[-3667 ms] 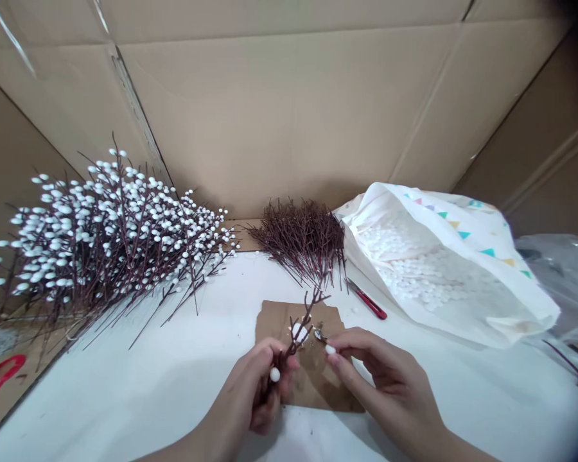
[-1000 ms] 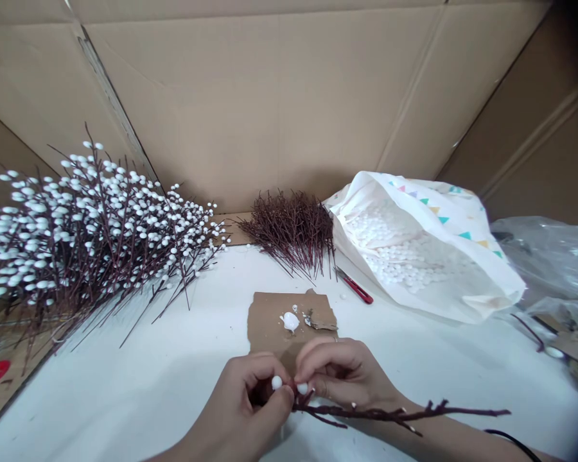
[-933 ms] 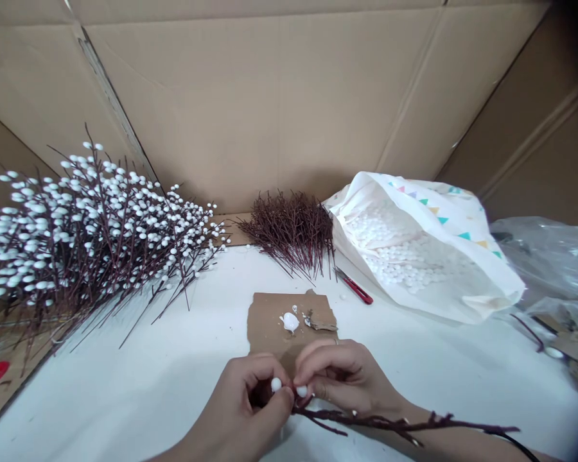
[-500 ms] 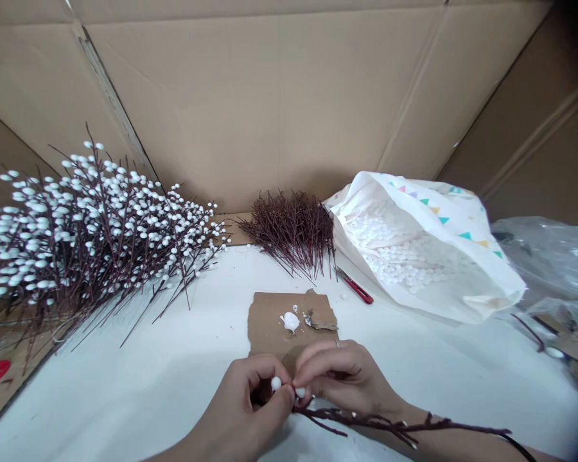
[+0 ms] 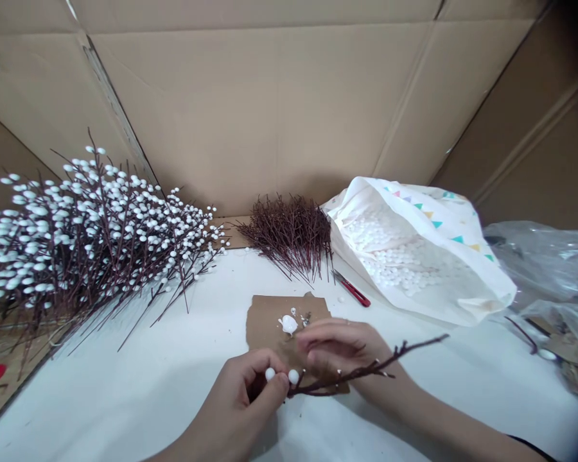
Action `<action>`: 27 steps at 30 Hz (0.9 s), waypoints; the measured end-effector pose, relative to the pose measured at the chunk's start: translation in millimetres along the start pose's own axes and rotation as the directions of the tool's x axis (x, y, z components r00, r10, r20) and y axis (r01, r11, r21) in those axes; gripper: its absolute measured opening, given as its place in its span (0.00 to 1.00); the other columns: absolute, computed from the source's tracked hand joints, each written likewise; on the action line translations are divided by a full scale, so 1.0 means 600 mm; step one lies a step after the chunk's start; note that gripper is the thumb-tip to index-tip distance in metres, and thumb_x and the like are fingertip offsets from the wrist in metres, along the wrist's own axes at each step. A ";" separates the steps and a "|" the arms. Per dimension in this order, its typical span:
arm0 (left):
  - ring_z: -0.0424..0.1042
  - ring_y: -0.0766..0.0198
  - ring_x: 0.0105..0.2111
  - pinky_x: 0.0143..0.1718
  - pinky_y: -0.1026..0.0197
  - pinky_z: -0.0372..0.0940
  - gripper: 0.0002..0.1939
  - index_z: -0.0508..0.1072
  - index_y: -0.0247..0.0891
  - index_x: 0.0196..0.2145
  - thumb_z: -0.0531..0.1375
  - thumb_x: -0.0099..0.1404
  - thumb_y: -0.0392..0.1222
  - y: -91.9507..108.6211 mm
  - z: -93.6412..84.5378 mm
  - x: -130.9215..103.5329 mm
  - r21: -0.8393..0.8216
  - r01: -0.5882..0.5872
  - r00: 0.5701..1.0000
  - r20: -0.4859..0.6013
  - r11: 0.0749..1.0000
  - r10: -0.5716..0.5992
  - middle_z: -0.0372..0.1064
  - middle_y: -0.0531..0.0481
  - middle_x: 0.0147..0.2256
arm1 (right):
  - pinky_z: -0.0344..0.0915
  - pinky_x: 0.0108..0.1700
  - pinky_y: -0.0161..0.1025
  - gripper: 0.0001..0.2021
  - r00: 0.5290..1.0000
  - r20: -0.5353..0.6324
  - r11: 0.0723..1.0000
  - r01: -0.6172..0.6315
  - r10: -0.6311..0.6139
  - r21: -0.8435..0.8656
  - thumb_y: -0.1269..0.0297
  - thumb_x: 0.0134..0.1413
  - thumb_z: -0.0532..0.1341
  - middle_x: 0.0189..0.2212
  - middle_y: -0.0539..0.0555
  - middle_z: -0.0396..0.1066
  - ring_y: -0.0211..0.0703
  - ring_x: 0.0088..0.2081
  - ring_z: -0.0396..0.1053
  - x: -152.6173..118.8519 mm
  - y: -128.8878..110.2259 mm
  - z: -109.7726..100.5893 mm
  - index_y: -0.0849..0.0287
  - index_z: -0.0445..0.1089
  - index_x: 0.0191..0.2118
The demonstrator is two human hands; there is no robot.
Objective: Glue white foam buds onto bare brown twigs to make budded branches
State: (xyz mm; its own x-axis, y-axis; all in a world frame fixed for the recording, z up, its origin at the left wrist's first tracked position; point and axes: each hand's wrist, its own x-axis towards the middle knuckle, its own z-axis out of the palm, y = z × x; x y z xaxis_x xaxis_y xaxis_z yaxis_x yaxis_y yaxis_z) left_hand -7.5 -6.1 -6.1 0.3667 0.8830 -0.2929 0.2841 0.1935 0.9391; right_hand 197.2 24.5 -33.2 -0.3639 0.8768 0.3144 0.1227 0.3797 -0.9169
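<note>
My left hand [image 5: 250, 398] pinches a dark brown artificial twig [image 5: 361, 372] between thumb and fingers. A white foam berry [image 5: 270, 375] pokes out between those fingers, and a second berry [image 5: 293, 376] sits at the twig's near end, just past my thumb tip. The twig slants up to the right, with small white-tipped side shoots. My right hand [image 5: 341, 346] is behind the twig, off the berries, its fingers loosely apart with nothing visible in them. Partly under that hand lies a brown cardboard piece [image 5: 264, 314] bearing a dab of white glue [image 5: 289, 324].
Berry-covered branches [image 5: 101, 224] are heaped at the left. Bare twigs [image 5: 291, 234] lie at the back centre, beside a red-handled cutter [image 5: 352, 289]. A white bag [image 5: 481, 301] of berries stands open at the right, near clear plastic [image 5: 544, 250]. Cardboard walls [image 5: 270, 109] enclose the table.
My right hand has let go of the berry and moved up over the cardboard. The twig's free end has swung upward; my left hand keeps its hold.
</note>
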 end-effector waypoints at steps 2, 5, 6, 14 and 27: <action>0.49 0.69 0.21 0.22 0.65 0.44 0.11 0.64 0.39 0.30 0.54 0.62 0.50 0.000 -0.002 -0.002 -0.073 0.019 0.999 0.030 0.997 -0.017 0.53 0.59 0.21 | 0.72 0.39 0.36 0.07 0.996 -0.091 0.968 -0.001 -0.022 -0.249 0.65 0.55 0.63 0.36 0.55 0.78 0.42 0.37 0.75 0.010 -0.005 -0.041 0.56 0.77 0.38; 0.47 0.71 0.20 0.20 0.66 0.43 0.09 0.60 0.42 0.33 0.56 0.61 0.48 -0.001 -0.005 -0.004 -0.230 0.040 0.995 0.101 0.972 -0.017 0.56 0.59 0.25 | 0.70 0.38 0.38 0.09 0.961 -0.255 0.765 -0.085 -0.107 -0.639 0.62 0.56 0.60 0.36 0.54 0.78 0.43 0.34 0.75 0.023 -0.009 -0.117 0.57 0.76 0.38; 0.47 0.72 0.20 0.20 0.67 0.43 0.10 0.59 0.42 0.33 0.57 0.60 0.48 -0.001 -0.007 -0.005 -0.277 0.043 0.993 0.121 0.960 -0.010 0.57 0.59 0.27 | 0.70 0.39 0.39 0.09 0.954 -0.288 0.650 -0.167 -0.083 -0.741 0.62 0.57 0.59 0.37 0.54 0.78 0.44 0.35 0.75 0.025 -0.008 -0.143 0.57 0.76 0.39; 0.50 0.71 0.24 0.24 0.67 0.48 0.15 0.58 0.46 0.39 0.58 0.64 0.55 0.004 -0.004 -0.008 -0.262 -0.115 0.978 0.142 0.958 0.156 0.56 0.58 0.31 | 0.63 0.34 0.44 0.09 0.866 -0.463 0.175 -0.494 0.189 -0.852 0.64 0.53 0.57 0.37 0.59 0.76 0.58 0.40 0.72 0.020 0.048 -0.258 0.57 0.74 0.34; 0.53 0.69 0.26 0.28 0.64 0.50 0.15 0.66 0.42 0.35 0.60 0.62 0.56 0.008 -0.002 -0.012 -0.175 -0.218 0.970 0.070 0.960 0.233 0.59 0.53 0.34 | 0.58 0.31 0.41 0.09 0.911 -0.354 0.149 -0.388 0.214 -0.909 0.73 0.50 0.53 0.29 0.56 0.72 0.51 0.32 0.70 0.013 0.056 -0.254 0.56 0.67 0.25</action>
State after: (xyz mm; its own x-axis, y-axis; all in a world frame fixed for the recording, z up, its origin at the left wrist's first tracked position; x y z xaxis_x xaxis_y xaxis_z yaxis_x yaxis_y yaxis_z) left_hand -9.8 -10.9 1.0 0.4838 0.8717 -0.0777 0.0378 0.0679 0.9970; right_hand 338.9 89.2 -24.3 0.0214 0.9839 0.1772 0.9993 -0.0153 -0.0352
